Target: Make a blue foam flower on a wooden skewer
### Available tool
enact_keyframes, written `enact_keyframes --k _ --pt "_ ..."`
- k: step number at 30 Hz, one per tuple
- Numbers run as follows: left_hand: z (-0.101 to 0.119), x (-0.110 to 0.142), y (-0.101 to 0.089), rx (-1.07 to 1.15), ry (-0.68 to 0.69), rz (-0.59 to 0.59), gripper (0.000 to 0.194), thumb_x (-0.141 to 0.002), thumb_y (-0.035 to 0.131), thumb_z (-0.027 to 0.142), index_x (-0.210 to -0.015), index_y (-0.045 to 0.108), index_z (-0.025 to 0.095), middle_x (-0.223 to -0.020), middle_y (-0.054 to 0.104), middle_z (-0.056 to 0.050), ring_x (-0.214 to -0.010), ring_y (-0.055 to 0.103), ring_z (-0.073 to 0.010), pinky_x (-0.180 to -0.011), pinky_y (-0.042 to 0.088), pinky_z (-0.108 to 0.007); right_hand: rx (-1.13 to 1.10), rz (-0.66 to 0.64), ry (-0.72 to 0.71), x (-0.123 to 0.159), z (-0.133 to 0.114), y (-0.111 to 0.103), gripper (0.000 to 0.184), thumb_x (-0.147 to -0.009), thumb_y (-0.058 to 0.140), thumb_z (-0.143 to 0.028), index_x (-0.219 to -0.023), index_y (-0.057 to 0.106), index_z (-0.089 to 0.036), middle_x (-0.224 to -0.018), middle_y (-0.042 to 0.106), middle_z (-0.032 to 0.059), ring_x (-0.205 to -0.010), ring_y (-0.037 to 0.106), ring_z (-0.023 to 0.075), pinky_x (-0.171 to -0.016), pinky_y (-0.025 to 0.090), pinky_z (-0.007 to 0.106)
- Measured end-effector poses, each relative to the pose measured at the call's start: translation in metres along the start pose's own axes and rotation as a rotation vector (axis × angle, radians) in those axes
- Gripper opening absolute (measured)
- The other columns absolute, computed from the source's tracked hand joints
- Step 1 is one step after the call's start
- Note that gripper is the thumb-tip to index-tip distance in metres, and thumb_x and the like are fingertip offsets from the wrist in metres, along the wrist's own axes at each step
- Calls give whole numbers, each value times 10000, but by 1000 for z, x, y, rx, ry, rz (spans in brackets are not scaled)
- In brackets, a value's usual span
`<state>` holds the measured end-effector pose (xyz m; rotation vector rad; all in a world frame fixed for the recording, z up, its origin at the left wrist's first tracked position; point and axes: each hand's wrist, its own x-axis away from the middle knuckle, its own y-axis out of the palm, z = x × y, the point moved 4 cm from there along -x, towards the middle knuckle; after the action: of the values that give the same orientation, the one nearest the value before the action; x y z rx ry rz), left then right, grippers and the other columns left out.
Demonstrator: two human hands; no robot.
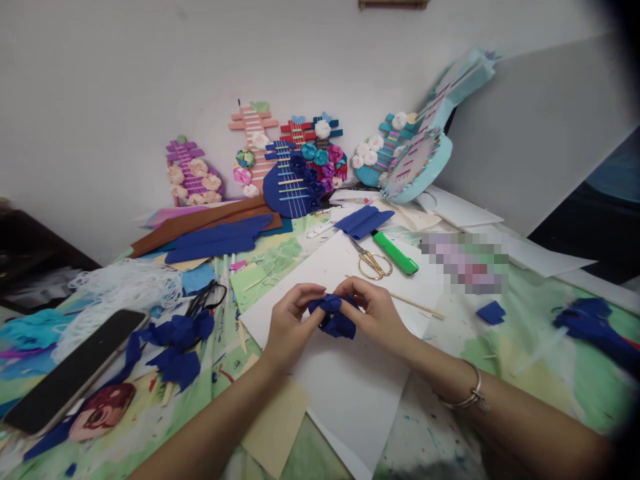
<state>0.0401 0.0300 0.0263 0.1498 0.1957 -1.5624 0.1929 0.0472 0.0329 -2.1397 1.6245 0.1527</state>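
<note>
A crumpled dark blue crepe paper flower point(337, 325) is pinched between both hands above a white sheet of paper point(357, 407). My left hand point(296, 320) grips its left side with thumb and fingers. On the other side my right hand point(373, 308) holds it the same way, thumb pressed at the top. Just beyond the hands lie gold-handled scissors point(373, 262) and a green utility knife point(395, 252). A thin wooden stick point(417, 305) rests behind my right hand. Folded blue crepe paper point(364, 221) lies by the scissors' tips.
Decorated lute-shaped crafts point(287, 183) lean along the wall. Left are a phone point(75, 373), white string point(130, 287), blue scraps point(177, 347) and a red-brown case point(103, 410). Blue crepe strips point(220, 239) lie farther back. At the far right sits a dark blue bundle point(595, 330).
</note>
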Motion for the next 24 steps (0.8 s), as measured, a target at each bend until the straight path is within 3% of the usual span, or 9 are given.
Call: enact_keyframes --k 3,7,11,17,21,24 --pt "1 -2 0 -16 -31 -4 215 -707 722 252 -886 669 148 -856 712 -41 -784 649 -143 -683 503 -216 14 6 -20 0 0 0 45 -813 569 -188 -835 606 -176 -773 604 16 -724 572 137 -682 478 277" --pt "-3 -5 4 7 -154 -123 218 -732 702 323 -843 715 136 -798 729 -50 -657 622 -125 -625 497 -223 26 10 -26 -1 0 -1 43 -809 558 -164 -823 597 -176 -774 598 13 -721 563 133 -671 468 269" --pt "-4 -6 2 -25 -145 -116 217 -723 706 339 -811 729 142 -764 734 -43 -644 620 -130 -618 493 -225 92 10 -73 -1 -2 -2 38 -809 547 -150 -801 568 -180 -746 573 -1 -696 544 121 -652 455 253" --pt "5 -2 -1 -371 78 -17 115 -753 636 244 -760 718 163 -736 723 -25 -694 636 -149 -685 484 -250 388 65 -338 5 -7 1 92 -790 516 -88 -813 520 -177 -738 561 3 -680 519 121 -625 408 240" --pt "13 5 1 -618 322 137 81 -739 588 171 -701 657 155 -686 679 -26 -666 610 -154 -661 463 -267 599 106 -455 10 -13 7 111 -833 452 -93 -768 491 -174 -705 539 29 -669 502 149 -609 396 260" --pt "16 9 4 -692 440 151 64 -735 571 149 -704 626 159 -678 657 -22 -662 597 -152 -648 455 -265 665 91 -469 12 -17 10 125 -841 428 -93 -763 486 -172 -707 530 43 -674 494 164 -611 395 274"
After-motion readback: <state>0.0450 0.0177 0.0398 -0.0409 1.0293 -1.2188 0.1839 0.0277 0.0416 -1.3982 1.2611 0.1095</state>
